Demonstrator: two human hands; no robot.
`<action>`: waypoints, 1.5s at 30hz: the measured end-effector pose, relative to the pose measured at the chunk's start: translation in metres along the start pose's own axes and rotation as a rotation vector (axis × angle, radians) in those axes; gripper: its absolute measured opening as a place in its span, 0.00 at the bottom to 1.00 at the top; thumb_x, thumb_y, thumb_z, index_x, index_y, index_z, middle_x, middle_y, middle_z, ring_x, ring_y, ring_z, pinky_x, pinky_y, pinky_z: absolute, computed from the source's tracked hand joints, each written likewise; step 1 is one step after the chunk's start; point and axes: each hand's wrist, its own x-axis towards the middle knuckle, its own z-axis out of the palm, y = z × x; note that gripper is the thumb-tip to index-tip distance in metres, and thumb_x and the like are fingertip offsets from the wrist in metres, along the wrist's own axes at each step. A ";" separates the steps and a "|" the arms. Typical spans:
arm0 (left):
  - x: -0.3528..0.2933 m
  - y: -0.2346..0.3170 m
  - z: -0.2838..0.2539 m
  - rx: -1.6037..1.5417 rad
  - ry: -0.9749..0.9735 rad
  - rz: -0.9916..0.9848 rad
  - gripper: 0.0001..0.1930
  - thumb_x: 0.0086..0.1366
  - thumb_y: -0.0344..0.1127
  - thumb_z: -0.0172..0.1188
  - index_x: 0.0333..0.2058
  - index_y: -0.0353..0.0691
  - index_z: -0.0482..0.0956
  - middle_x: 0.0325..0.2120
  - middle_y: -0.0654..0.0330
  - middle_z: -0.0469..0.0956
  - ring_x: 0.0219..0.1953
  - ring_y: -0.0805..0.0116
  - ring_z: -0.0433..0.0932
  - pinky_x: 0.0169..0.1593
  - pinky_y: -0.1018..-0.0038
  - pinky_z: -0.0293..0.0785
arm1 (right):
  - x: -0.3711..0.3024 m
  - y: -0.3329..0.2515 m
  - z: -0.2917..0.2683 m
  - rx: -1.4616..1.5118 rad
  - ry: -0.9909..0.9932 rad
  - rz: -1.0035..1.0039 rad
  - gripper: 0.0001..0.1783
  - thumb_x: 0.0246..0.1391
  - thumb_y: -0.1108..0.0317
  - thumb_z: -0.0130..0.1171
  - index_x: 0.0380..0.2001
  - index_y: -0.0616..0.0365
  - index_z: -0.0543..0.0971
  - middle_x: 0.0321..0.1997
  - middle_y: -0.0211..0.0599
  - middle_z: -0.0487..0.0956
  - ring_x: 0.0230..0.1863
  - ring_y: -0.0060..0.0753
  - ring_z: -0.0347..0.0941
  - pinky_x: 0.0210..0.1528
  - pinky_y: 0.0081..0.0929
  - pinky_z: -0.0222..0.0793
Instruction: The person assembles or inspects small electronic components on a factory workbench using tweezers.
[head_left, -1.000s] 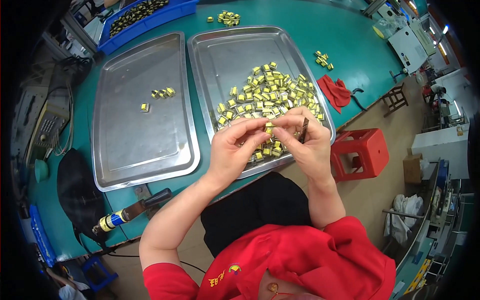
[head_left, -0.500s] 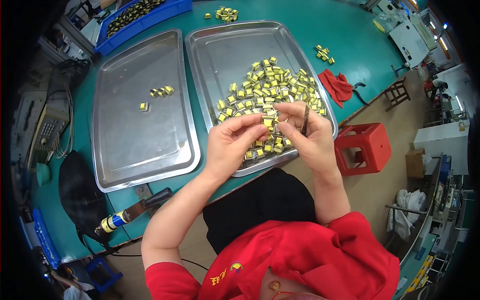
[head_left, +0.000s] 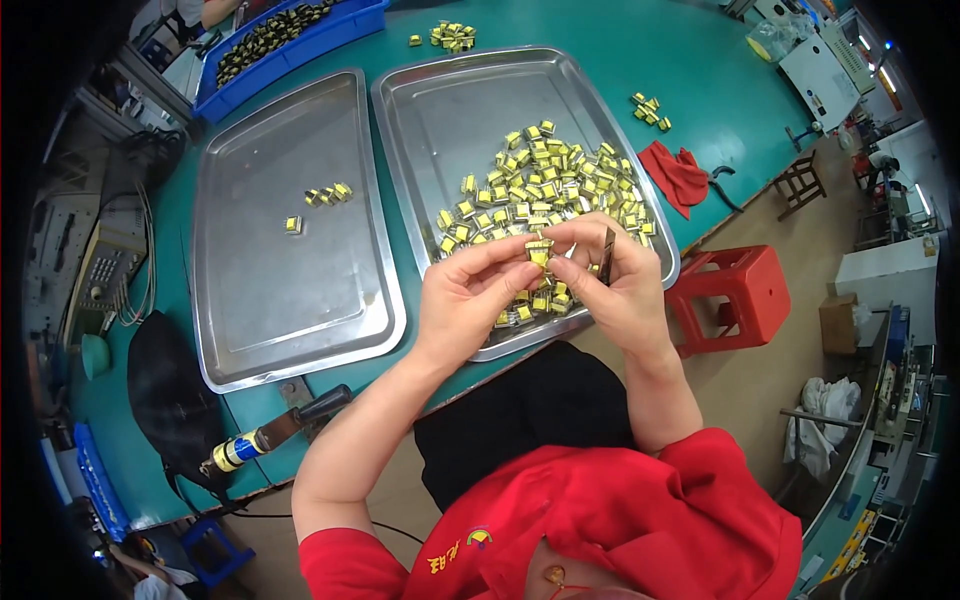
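We see a small yellow part (head_left: 539, 254) above a metal tray (head_left: 440, 115) — midway between left hand (head_left: 456, 303) and right hand (head_left: 622, 298), both pinching it, neither nearer — with a dark strip (head_left: 607, 256) also in the right's grip.

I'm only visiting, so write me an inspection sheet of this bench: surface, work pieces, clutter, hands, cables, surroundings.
Surface: green tabletop, with left tray and right tray, both metal.
Job's things: small yellow component held up; component pile in the right tray; a few pieces in the left.
Clutter: red cloth, black-handled tool, blue bin.
Hands: left hand and right hand pinch the component between their fingers; the right also holds a thin dark tool.
Cables: dark cord below the table edge; pale cords far left.
Surroundings: red stool at right.
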 end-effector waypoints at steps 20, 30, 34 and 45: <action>0.001 -0.001 -0.002 -0.007 -0.042 0.057 0.15 0.59 0.22 0.56 0.46 0.30 0.72 0.37 0.56 0.76 0.39 0.72 0.76 0.45 0.79 0.74 | -0.002 0.002 0.003 0.024 0.016 0.001 0.13 0.46 0.83 0.57 0.39 0.66 0.76 0.34 0.29 0.71 0.23 0.08 0.59 0.26 0.09 0.54; 0.002 -0.005 -0.003 -0.007 -0.044 0.077 0.16 0.57 0.21 0.57 0.45 0.30 0.72 0.39 0.58 0.75 0.41 0.74 0.75 0.47 0.80 0.73 | -0.002 0.003 0.003 0.018 0.006 0.021 0.12 0.46 0.84 0.57 0.36 0.65 0.76 0.37 0.31 0.72 0.23 0.09 0.59 0.27 0.09 0.55; 0.007 -0.006 -0.005 0.002 -0.046 0.086 0.15 0.57 0.20 0.57 0.45 0.31 0.72 0.39 0.59 0.75 0.41 0.74 0.75 0.47 0.80 0.73 | 0.002 0.006 0.004 0.031 0.011 0.028 0.11 0.45 0.84 0.57 0.35 0.65 0.76 0.36 0.30 0.71 0.23 0.09 0.59 0.26 0.09 0.55; -0.002 -0.007 -0.002 -0.027 -0.039 0.013 0.14 0.60 0.23 0.55 0.46 0.30 0.71 0.38 0.59 0.75 0.41 0.74 0.75 0.45 0.80 0.73 | -0.007 -0.001 0.004 0.134 -0.009 0.049 0.15 0.45 0.83 0.59 0.40 0.66 0.75 0.33 0.28 0.70 0.22 0.09 0.62 0.24 0.10 0.57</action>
